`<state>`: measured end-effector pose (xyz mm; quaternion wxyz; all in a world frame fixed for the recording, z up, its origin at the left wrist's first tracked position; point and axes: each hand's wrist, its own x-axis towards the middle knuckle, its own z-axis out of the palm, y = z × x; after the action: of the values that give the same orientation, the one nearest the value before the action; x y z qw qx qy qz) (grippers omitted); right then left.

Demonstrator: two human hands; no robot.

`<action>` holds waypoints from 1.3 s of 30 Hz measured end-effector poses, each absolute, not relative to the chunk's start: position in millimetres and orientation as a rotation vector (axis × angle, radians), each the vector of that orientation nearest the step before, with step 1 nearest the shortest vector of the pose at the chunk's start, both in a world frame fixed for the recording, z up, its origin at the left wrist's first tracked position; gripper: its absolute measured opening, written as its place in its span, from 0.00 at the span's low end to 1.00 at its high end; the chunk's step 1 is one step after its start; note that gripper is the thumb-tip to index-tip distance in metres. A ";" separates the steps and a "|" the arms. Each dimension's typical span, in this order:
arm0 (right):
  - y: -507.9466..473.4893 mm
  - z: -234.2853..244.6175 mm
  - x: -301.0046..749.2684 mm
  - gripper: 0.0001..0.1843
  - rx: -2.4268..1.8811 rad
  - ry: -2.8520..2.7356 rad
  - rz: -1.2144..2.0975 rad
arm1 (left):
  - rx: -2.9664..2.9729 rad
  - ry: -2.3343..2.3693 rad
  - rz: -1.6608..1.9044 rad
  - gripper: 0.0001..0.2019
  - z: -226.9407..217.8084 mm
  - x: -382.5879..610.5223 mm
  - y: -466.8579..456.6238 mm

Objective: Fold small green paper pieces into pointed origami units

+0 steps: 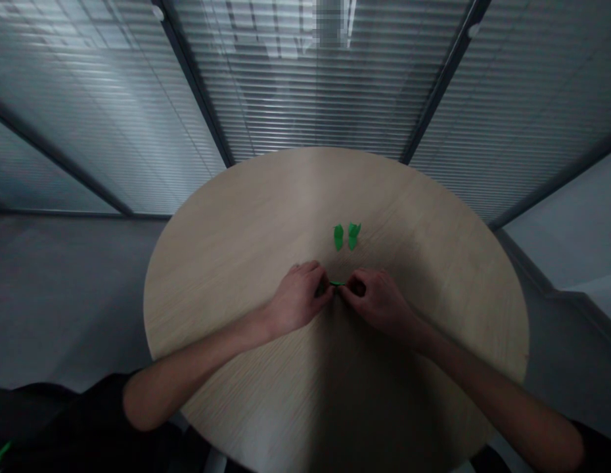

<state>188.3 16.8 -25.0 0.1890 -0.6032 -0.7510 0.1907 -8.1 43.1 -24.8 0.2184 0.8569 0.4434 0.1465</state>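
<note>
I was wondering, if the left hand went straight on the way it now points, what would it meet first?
The left hand would first meet the narrow green strip at its fingertips, then the right hand pinching the strip's other end, though depth is hard to judge from this view.

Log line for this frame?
left hand: pinching green strip | right hand: pinching same strip | two green pieces: on round table

The camera rides on the person's head, tilted forward and down over the near edge of the round pale-wood table (226, 263). It looks from close above the left hand (298, 299) and right hand (379, 302), taking in the whole tabletop and, beyond its far edge, a slatted glass partition (315, 98).
</note>
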 end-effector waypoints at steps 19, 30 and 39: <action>16.5 -23.0 188.5 0.13 -1.712 -2.052 0.610 | 2.355 1.267 0.487 0.04 -30.7 -8.6 41.4; 19.4 -22.1 193.6 0.10 -1.672 -2.006 0.755 | 2.340 1.142 0.555 0.04 -34.4 -15.4 45.2; 22.7 -23.1 199.3 0.09 -1.638 -1.973 0.831 | 2.356 1.109 0.519 0.04 -33.4 -16.8 46.8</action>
<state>199.3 22.7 -23.1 0.2212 -0.5925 -0.7139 0.3005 -16.8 46.8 -33.4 0.2410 0.8611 0.4054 0.1898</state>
